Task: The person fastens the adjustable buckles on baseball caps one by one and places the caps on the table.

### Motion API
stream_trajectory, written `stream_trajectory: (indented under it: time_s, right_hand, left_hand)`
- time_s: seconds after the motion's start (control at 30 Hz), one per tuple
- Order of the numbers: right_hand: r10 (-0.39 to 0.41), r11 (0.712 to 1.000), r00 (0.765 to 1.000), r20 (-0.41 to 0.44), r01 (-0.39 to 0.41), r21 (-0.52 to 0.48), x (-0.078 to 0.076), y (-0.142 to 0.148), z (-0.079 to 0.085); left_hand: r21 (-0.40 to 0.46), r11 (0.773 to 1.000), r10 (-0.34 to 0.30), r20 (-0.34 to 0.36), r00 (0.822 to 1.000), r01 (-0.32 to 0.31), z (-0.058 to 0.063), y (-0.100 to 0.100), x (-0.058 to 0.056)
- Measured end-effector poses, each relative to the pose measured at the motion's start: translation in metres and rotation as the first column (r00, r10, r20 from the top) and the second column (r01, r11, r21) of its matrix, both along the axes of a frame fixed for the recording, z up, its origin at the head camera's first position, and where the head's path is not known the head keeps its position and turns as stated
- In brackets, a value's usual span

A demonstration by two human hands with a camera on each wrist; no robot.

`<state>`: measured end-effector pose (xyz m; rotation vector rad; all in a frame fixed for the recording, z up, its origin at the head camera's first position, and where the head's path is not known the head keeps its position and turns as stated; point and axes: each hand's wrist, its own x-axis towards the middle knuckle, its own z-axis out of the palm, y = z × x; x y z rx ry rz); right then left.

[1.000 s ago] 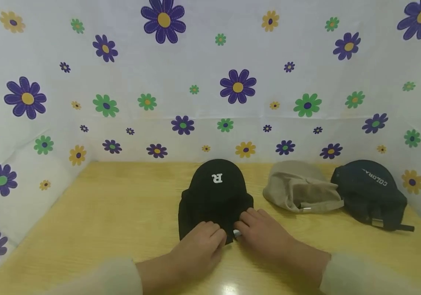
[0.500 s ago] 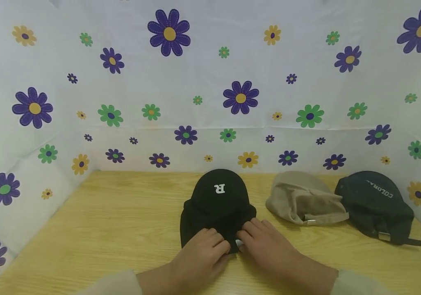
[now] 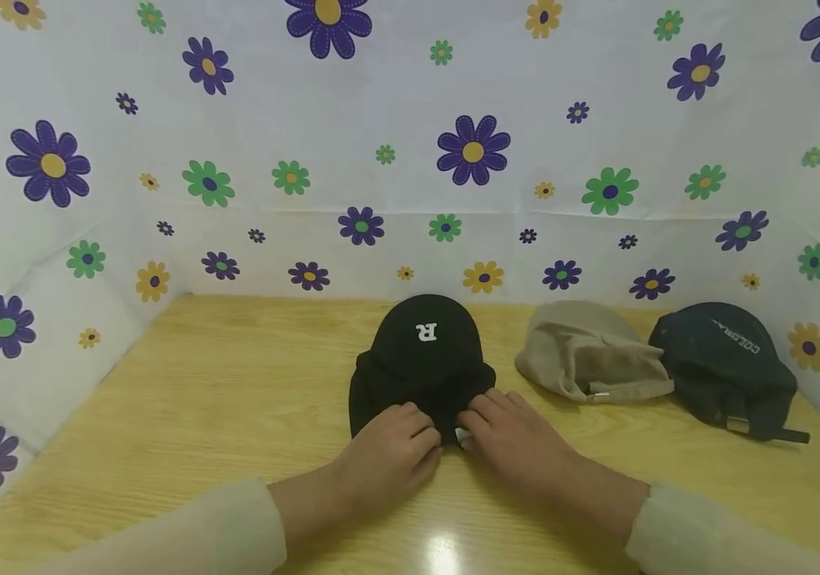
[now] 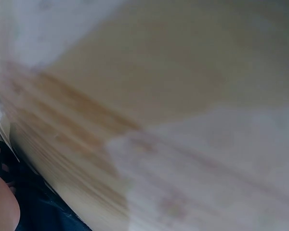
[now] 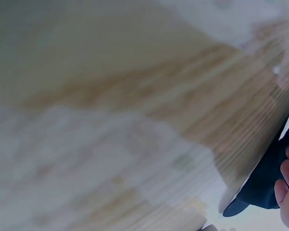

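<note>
A black cap [image 3: 410, 367] with a white letter R on its crown lies on the table in the middle of the head view. At its near edge, the left hand [image 3: 391, 459] pinches the black fabric with curled fingers. Just to the right, the right hand [image 3: 517, 443] grips the same edge, a small silvery piece [image 3: 462, 435] showing by its fingertips. Much of that edge is hidden under the fingers. In the left wrist view, dark fabric [image 4: 43, 207] appears at the lower left corner; the right wrist view has dark fabric [image 5: 265, 187] beside the fingers [image 5: 286, 171].
To the right lies a beige cap [image 3: 553, 351] with its back opening and strap facing the person. A dark cap [image 3: 726, 375] with white lettering touches it farther right. Flower-printed cloth [image 3: 395, 96] walls the wooden table [image 3: 237, 383] at the back and sides.
The head view has tilted down, then up. Both hands keep hold of the black cap's near edge, which has moved slightly toward the crown. The other two caps stay put.
</note>
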<state>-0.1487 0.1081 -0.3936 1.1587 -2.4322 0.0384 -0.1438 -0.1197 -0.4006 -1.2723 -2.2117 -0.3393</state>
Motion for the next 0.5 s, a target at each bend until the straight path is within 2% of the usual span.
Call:
stream_trajectory:
  time_s: [0.1, 0.27, 0.5]
  right_hand:
    - [0.012, 1.000, 1.000, 0.006, -0.012, 0.006, 0.0040, 0.0006, -0.0016]
    - [0.027, 1.000, 1.000, 0.015, -0.027, 0.002, 0.0088, 0.0002, -0.0044]
    - [0.024, 0.999, 0.999, 0.026, -0.024, -0.030, 0.0008, -0.0004, -0.0013]
  left_hand:
    - [-0.007, 1.000, -0.020, -0.015, 1.000, 0.020, -0.0018, 0.0001, 0.0021]
    - [-0.014, 1.000, -0.007, -0.011, 1.000, 0.006, -0.0050, 0.0001, 0.0068]
    - [0.059, 0.998, 0.003, -0.008, 1.000, -0.003, -0.0013, 0.0014, -0.0017]
